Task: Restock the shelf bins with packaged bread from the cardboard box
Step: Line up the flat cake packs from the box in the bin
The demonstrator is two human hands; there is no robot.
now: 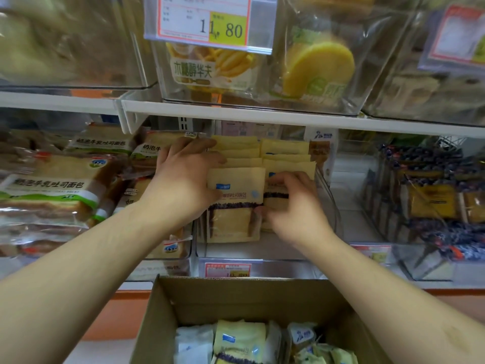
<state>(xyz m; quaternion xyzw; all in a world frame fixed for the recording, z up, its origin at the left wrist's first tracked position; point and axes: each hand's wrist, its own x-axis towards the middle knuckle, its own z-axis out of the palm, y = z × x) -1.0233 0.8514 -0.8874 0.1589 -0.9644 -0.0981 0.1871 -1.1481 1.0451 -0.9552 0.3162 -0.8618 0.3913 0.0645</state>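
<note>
Both my hands reach into the clear middle shelf bin (331,206), which holds two rows of upright pale yellow bread packs. My left hand (183,179) lies with fingers spread over the left row, its thumb against the front pack (235,203). My right hand (291,200) curls its fingers round the front pack of the right row (275,198), which stands upright. The open cardboard box (236,300) sits below the shelf, with several more bread packs (238,340) inside.
A bin of toast loaves (52,190) stands at the left, and a bin of dark blue-printed packs (433,200) at the right. The upper shelf (262,114) carries clear bins and an 11.80 price tag (207,22). A price label (227,269) hangs on the middle bin's front.
</note>
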